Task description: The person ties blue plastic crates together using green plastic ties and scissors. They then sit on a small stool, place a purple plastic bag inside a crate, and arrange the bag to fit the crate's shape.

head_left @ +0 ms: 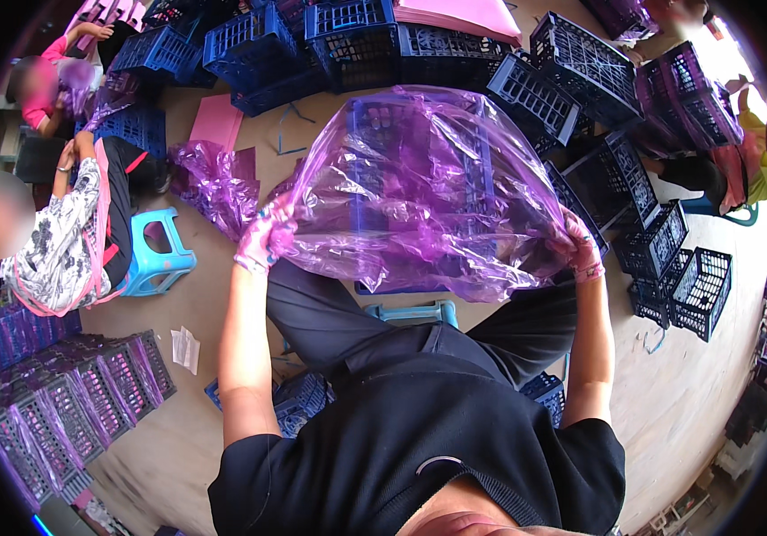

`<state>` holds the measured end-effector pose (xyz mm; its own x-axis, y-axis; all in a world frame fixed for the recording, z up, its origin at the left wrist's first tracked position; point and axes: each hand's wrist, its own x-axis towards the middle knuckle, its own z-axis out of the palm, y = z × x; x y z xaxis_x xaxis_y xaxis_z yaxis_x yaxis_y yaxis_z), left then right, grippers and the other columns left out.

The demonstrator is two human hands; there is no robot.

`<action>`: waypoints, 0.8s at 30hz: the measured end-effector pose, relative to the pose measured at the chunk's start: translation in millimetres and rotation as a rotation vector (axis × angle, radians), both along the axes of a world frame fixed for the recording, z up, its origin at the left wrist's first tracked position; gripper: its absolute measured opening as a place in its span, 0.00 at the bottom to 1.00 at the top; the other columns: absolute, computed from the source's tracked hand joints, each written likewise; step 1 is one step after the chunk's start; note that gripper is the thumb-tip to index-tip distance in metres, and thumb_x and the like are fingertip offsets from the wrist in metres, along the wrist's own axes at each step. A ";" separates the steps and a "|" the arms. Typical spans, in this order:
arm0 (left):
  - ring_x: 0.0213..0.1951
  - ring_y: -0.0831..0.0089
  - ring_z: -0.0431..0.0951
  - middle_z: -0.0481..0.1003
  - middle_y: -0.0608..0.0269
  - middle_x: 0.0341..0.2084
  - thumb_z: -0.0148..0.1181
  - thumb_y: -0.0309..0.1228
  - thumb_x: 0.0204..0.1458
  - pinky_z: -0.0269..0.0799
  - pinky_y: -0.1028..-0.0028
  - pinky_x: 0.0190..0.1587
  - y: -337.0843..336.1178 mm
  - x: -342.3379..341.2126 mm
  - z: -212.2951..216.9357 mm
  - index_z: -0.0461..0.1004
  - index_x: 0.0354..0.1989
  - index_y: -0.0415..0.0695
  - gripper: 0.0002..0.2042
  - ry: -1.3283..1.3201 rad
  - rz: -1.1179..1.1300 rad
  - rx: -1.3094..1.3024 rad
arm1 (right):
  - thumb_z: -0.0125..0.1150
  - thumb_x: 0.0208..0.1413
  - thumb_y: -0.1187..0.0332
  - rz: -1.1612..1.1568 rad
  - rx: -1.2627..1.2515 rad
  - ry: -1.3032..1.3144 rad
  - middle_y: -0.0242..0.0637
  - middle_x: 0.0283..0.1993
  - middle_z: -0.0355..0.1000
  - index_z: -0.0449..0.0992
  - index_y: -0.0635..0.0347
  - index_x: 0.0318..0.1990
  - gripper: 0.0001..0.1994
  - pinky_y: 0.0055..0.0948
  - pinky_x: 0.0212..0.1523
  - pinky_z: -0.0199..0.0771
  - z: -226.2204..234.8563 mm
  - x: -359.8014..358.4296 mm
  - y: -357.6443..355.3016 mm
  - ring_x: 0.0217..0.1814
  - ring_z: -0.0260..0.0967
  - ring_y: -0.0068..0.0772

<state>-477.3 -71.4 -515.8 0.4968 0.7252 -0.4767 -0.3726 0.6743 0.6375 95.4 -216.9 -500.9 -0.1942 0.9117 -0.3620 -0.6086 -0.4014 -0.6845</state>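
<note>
A sheet of clear purple plastic film point(419, 170) is stretched wide in front of me, held up between both hands. My left hand point(265, 234), in a pink patterned glove, grips its left edge with the fingers closed. On the opposite side my right hand point(582, 245), gloved the same way, is closed on the right edge. Behind and below the film stands a blue plastic crate point(358, 201), seen through it; its contents are blurred by the shiny folds. Whether the film is a bag or a flat sheet I cannot tell.
Stacked dark blue crates point(352, 40) line the far side, and black crates point(703, 290) stand at right. Pink sheets point(215, 123) and crumpled purple film point(215, 183) lie at left. A person sits on a blue stool point(158, 255); film-wrapped crates point(79, 402) stand near left. Other people work farther off.
</note>
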 end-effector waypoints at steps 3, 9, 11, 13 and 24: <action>0.24 0.84 0.71 0.76 0.60 0.30 0.57 0.26 0.48 0.65 0.87 0.25 -52.7 33.1 37.9 0.70 0.47 0.34 0.17 0.136 -0.165 0.012 | 0.69 0.41 0.65 -0.006 -0.037 -0.006 0.32 0.31 0.70 0.62 0.67 0.55 0.33 0.16 0.21 0.63 20.3 -36.0 -37.5 0.19 0.61 0.19; 0.37 0.61 0.68 0.68 0.63 0.29 0.45 0.25 0.49 0.61 0.54 0.56 -123.1 58.3 30.8 0.71 0.44 0.39 0.14 -0.525 0.260 -0.099 | 0.66 0.40 0.68 0.000 -0.107 -0.005 0.29 0.30 0.70 0.69 0.66 0.48 0.25 0.17 0.29 0.65 9.5 -84.7 -91.8 0.23 0.63 0.20; 0.28 0.69 0.66 0.59 0.68 0.18 0.44 0.27 0.51 0.63 0.58 0.52 -129.5 43.7 13.5 0.69 0.47 0.39 0.15 -0.800 0.368 -0.075 | 0.63 0.45 0.69 -0.158 -0.126 0.070 0.28 0.30 0.69 0.68 0.64 0.49 0.21 0.16 0.27 0.64 -20.1 -77.7 -107.2 0.22 0.60 0.18; 0.20 0.78 0.60 0.58 0.72 0.16 0.43 0.33 0.57 0.65 0.71 0.36 -134.0 31.7 -5.3 0.64 0.53 0.36 0.18 -0.732 0.416 -0.037 | 0.58 0.51 0.70 -0.359 -0.129 0.165 0.28 0.32 0.70 0.67 0.62 0.51 0.19 0.14 0.24 0.63 -41.5 -76.3 -116.6 0.22 0.59 0.15; 0.41 0.75 0.76 0.75 0.65 0.41 0.56 0.25 0.53 0.72 0.75 0.43 -168.8 76.7 -25.7 0.69 0.53 0.44 0.18 0.189 0.125 -0.067 | 0.60 0.43 0.77 -0.128 -0.167 -0.342 0.27 0.33 0.70 0.71 0.63 0.46 0.19 0.17 0.35 0.66 -48.1 -131.0 -113.3 0.29 0.66 0.19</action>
<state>-400.6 -240.2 -541.5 0.3023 0.7391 -0.6020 -0.3339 0.6736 0.6594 -35.6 -330.2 -549.1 0.0747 0.8441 -0.5310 -0.4094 -0.4596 -0.7882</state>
